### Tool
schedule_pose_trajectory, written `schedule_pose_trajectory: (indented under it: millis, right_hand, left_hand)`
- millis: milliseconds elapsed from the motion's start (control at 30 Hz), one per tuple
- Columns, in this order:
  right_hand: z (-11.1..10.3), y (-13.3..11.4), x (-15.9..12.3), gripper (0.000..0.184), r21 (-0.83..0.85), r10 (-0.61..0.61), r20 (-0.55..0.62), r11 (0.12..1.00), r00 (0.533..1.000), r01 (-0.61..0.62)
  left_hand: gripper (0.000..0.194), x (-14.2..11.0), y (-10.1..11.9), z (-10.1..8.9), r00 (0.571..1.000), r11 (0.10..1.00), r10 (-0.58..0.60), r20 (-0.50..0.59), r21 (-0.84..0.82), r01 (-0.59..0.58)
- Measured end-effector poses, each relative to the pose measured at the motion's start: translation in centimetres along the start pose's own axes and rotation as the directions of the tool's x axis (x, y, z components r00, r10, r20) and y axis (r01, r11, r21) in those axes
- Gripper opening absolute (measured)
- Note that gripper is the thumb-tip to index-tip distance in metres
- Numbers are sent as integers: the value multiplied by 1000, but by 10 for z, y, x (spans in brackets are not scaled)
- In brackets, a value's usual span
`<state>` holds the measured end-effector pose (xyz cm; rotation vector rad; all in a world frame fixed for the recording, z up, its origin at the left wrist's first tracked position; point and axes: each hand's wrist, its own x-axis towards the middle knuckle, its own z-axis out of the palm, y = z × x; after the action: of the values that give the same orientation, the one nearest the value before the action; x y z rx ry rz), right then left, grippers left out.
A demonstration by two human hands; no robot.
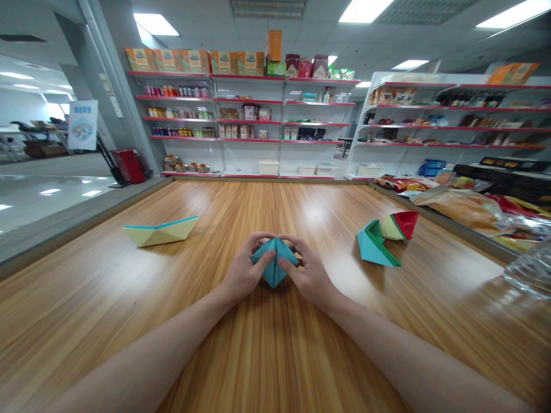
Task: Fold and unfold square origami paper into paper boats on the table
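Forearms [142, 355] [396, 344] end in hands [241, 272] [314, 278], blue paper [274, 273] between them.

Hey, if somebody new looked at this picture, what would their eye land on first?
Probably the blue paper in the centre, held between the left hand and right hand. Next, perhaps the yellow boat with its blue edge on the left of the table, and the blue-green piece beside the red-and-yellow piece on the right. Behind them, the stocked shelves with red edges stand out.
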<state>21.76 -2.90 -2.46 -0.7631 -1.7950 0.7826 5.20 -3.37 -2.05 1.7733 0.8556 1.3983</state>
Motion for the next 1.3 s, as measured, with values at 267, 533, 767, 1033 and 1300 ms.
schedule_pose_trajectory:
  millis: [267,533,767,1033,1300]
  right_hand:
    - [0,1,0,39,-14,8,4,1000,1000,-8]
    - [0,3,-1,40,-19,3,-10,1000,1000,-3]
    - [-1,1,-1,39,-39,3,-17,999,1000,-4]
    - [-1,2,-1,45,-38,-19,-15,999,1000,18]
    - [-1,1,0,47,-45,-28,14,999,1000,28]
  left_hand:
    - [22,1,1,0,1000,1000,-1,-9,-11,1]
    - [22,1,2,0,1000,1000,-9,-5,-15,9]
    - [21,1,3,1,1000,1000,-3,-10,-24,3]
    - [31,1,2,1,1000,1000,-6,-20,20,7]
    - [31,1,0,-1,999,999,-21,-24,38,22]
